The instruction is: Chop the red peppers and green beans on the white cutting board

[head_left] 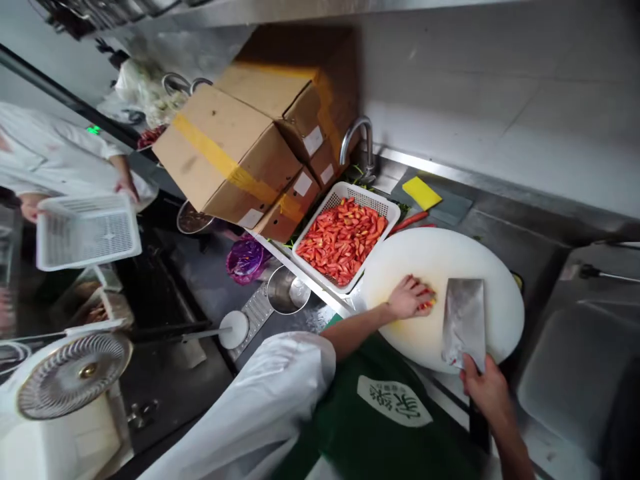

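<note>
Right hand (487,390): nearest, its grip closed around the handle end of a broad cleaver (464,320); the wide face of the blade shows over the board, apart from the other hand.
Left hand (407,298): palm down over a small heap of red and yellow pieces (428,301); whether its grip pinches any, I cannot tell.
Cutting board (495,280): round, white, on a metal desk (523,233); the small heap is here, left of the blade.
Step at the board: seemingly gathering or steadying cut pieces between strokes.
Move called for: probably a bunched heap, with fingertips tucked clear of the cleaver.
White basket (393,208): just beyond the board, filled with cut red pieces (345,237), likely peppers.
Long red peppers (411,221): uncut, beside the basket.
Cardboard boxes (215,150): stacked behind the basket.
Co-worker (65,157): farther off at left, holding another pale basket (90,233).
</note>
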Action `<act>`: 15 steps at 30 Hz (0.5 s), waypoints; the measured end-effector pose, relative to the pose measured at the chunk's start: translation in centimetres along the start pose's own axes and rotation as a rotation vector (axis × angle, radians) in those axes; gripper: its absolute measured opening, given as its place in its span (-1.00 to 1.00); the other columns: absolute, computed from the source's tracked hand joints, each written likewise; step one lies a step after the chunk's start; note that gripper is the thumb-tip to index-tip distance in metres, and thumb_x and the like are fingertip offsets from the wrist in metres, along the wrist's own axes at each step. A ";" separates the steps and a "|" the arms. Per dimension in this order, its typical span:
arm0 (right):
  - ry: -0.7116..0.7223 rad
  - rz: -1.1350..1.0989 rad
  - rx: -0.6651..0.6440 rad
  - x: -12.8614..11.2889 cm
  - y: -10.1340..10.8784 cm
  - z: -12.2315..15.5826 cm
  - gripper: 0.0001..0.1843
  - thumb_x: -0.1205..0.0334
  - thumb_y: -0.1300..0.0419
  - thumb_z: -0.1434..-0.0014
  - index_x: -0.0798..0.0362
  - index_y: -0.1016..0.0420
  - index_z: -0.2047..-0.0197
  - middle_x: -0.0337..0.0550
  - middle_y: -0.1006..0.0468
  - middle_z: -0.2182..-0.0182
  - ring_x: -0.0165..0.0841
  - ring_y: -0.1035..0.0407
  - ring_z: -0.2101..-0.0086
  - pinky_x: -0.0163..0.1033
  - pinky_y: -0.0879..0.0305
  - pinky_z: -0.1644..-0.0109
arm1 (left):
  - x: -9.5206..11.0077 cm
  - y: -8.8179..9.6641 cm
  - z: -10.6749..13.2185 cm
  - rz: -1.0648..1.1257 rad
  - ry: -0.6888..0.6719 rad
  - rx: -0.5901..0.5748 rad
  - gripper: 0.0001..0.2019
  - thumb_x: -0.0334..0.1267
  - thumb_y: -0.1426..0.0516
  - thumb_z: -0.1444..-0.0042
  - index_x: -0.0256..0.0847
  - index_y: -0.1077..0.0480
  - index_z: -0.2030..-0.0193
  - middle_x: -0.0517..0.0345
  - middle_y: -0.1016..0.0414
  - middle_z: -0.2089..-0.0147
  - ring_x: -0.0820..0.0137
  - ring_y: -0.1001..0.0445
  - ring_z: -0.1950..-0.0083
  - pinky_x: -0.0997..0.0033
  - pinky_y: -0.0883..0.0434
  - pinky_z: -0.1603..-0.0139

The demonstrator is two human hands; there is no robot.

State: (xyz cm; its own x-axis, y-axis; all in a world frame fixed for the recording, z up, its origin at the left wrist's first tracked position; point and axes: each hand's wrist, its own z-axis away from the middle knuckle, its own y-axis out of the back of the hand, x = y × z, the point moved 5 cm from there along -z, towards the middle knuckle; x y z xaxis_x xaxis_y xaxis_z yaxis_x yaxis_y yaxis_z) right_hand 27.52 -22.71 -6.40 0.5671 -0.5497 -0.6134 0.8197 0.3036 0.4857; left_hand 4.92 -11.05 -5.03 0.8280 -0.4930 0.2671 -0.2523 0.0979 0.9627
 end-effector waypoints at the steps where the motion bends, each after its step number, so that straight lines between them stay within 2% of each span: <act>1: -0.016 -0.022 0.001 -0.1 0.0 -0.2 -0.70 -0.09 -0.06 -0.18 -0.02 -0.32 0.27 -0.20 -0.47 0.63 -0.25 -0.35 0.66 -0.19 -0.28 0.52 | -1.7 0.9 0.1 0.031 0.029 -0.004 -0.55 0.01 -0.02 -0.31 -0.20 -0.45 -0.17 -0.06 -0.47 -0.12 0.06 -0.29 -0.19 0.01 -0.13 -0.41; 4: -0.024 -0.061 0.003 -1.4 0.3 -0.4 -0.71 -0.10 -0.07 -0.15 -0.04 -0.29 0.28 -0.21 -0.48 0.63 -0.27 -0.34 0.67 -0.20 -0.26 0.51 | -8.6 5.1 1.5 0.038 0.204 -0.027 -0.57 -0.03 -0.04 -0.32 -0.26 -0.44 -0.15 -0.09 -0.46 -0.11 0.12 -0.28 -0.18 0.05 -0.19 -0.36; 5: -0.019 -0.075 0.001 -1.8 0.4 -0.3 -0.71 -0.10 -0.08 -0.14 -0.04 -0.30 0.27 -0.21 -0.48 0.63 -0.28 -0.34 0.66 -0.20 -0.25 0.50 | -11.4 6.8 2.3 0.021 0.314 -0.001 -0.57 -0.04 -0.02 -0.34 -0.26 -0.42 -0.17 -0.10 -0.44 -0.13 0.13 -0.27 -0.20 0.04 -0.20 -0.35; 7: -0.024 -0.086 0.005 -2.2 0.4 -0.2 -0.70 -0.09 -0.08 -0.12 -0.04 -0.30 0.27 -0.22 -0.47 0.64 -0.28 -0.34 0.66 -0.21 -0.23 0.49 | -17.1 9.9 4.2 -0.049 0.565 0.065 -0.55 -0.04 -0.01 -0.35 -0.25 -0.34 -0.24 -0.14 -0.36 -0.23 0.08 -0.21 -0.27 -0.06 -0.17 -0.34; 9: -0.032 -0.077 0.015 -2.1 0.4 -0.2 -0.70 -0.10 -0.08 -0.10 -0.05 -0.28 0.28 -0.23 -0.46 0.65 -0.27 -0.36 0.64 -0.21 -0.22 0.47 | -21.2 12.1 5.6 -0.114 0.694 0.060 -0.49 0.03 -0.07 -0.30 -0.17 -0.28 -0.30 -0.12 -0.21 -0.37 -0.05 -0.03 -0.40 -0.24 -0.07 -0.35; 10: -0.031 -0.069 0.020 -2.0 0.4 -0.2 -0.70 -0.11 -0.07 -0.09 -0.05 -0.27 0.30 -0.23 -0.45 0.66 -0.26 -0.37 0.63 -0.21 -0.22 0.45 | -22.3 12.9 5.7 -0.134 0.700 0.062 -0.49 0.04 -0.08 -0.29 -0.14 -0.27 -0.30 -0.09 -0.17 -0.40 -0.07 0.04 -0.43 -0.27 -0.04 -0.36; 12: -0.011 -0.054 0.031 -1.9 0.3 -0.3 -0.68 -0.15 -0.04 -0.09 -0.07 -0.24 0.32 -0.24 -0.44 0.66 -0.23 -0.40 0.58 -0.20 -0.23 0.42 | -22.9 13.9 4.8 -0.138 0.635 0.087 -0.52 0.03 -0.06 -0.31 -0.14 -0.29 -0.27 -0.06 -0.16 -0.41 -0.01 0.04 -0.45 -0.18 -0.03 -0.40; 15: 0.029 -0.020 0.051 -2.0 0.2 -0.2 -0.65 -0.20 -0.01 -0.10 -0.08 -0.21 0.33 -0.24 -0.43 0.63 -0.20 -0.42 0.52 -0.18 -0.25 0.37 | -20.9 13.8 -0.2 -0.048 0.441 0.132 -0.62 -0.08 0.05 -0.39 -0.21 -0.35 -0.19 -0.08 -0.30 -0.28 0.19 -0.16 -0.34 0.11 -0.14 -0.40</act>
State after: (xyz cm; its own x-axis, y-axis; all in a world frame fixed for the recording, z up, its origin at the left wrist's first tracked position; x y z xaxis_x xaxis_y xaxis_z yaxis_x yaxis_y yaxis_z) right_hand 26.60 -21.39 -5.21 0.5534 -0.5325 -0.6405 0.8260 0.2520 0.5041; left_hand -15.73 0.81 2.68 0.9670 -0.0770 0.2430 -0.2466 -0.0414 0.9682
